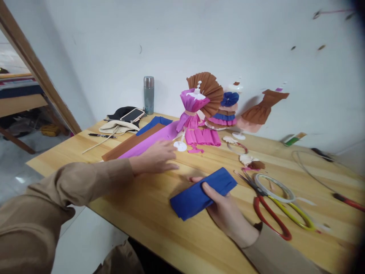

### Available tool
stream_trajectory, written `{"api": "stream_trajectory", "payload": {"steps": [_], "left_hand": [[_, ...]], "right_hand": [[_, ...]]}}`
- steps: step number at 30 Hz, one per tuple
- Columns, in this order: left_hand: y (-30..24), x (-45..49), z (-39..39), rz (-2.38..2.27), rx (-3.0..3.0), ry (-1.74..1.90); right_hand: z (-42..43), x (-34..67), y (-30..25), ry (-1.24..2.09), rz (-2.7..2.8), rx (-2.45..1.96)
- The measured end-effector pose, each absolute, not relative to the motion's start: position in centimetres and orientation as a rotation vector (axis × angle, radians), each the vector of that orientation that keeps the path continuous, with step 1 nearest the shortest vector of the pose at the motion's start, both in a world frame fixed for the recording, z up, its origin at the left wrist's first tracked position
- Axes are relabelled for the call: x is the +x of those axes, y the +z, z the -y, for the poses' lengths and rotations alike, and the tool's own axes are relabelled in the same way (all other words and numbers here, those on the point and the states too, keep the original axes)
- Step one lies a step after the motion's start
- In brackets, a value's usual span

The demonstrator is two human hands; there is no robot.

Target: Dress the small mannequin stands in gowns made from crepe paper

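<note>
A folded strip of blue crepe paper (188, 201) is pinched in my right hand (225, 213), thumb on top and fingers beneath, just above the table. My left hand (155, 158) is stretched over the table with its fingers apart, holding nothing. Beside it lie long sheets of purple paper (145, 142), brown paper (128, 144) and blue paper (156, 122). Past its fingertips stands a small mannequin in a purple and pink paper dress (191, 110), on a white round base. A pleated pink strip (203, 137) lies by that base.
Scissors (261, 192) with red and yellow handles lie right of my right hand, under a tape roll (275, 187). Behind stand a layered paper dress (225, 114), a brown paper dress (261, 108) and a flask (148, 95). A phone (132, 115) rests on a bag at the left.
</note>
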State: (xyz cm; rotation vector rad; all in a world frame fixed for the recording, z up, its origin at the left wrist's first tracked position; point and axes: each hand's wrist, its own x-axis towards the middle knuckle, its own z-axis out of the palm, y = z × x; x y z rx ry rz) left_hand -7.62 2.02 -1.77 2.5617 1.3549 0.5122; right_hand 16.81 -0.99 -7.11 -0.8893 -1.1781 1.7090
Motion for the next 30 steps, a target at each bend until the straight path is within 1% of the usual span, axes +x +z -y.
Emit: {"api": "stream_trajectory", "payload": {"steps": [1, 3, 5, 10, 14, 24, 27, 30], "left_hand": [[-2.1, -8.8, -2.9, -1.524, 2.673, 0.349], [-3.0, -11.2, -4.4, -1.836, 2.625, 0.066], [-3.8, -13.2, -5.6, -1.915, 2.489, -0.089], [-3.7, -15.7, -7.3, -2.012, 2.383, -0.14], [-2.8, -16.3, -7.6, -1.986, 2.392, -0.15], [-2.3, -18.8, -4.3, -1.962, 2.368, -0.284], [-0.6, -18.8, -3.7, -1.952, 2.378, -0.209], [2.0, -16.2, -2.6, -1.887, 2.346, 0.017]], "right_hand": [[1.0, 16.8, -7.0, 1.719, 1.183, -0.888], [1.0, 16.7, -6.8, 1.732, 1.186, -0.876], [1.1, 16.6, -6.8, 1.734, 1.194, -0.873], [1.1, 16.6, -6.8, 1.734, 1.214, -0.861], [1.1, 16.6, -6.8, 1.734, 1.211, -0.857], [0.9, 17.1, -7.5, 1.733, 1.302, -0.829], [0.8, 17.2, -7.7, 1.724, 1.305, -0.845], [0.7, 17.1, -7.4, 1.738, 1.242, -0.863]]}}
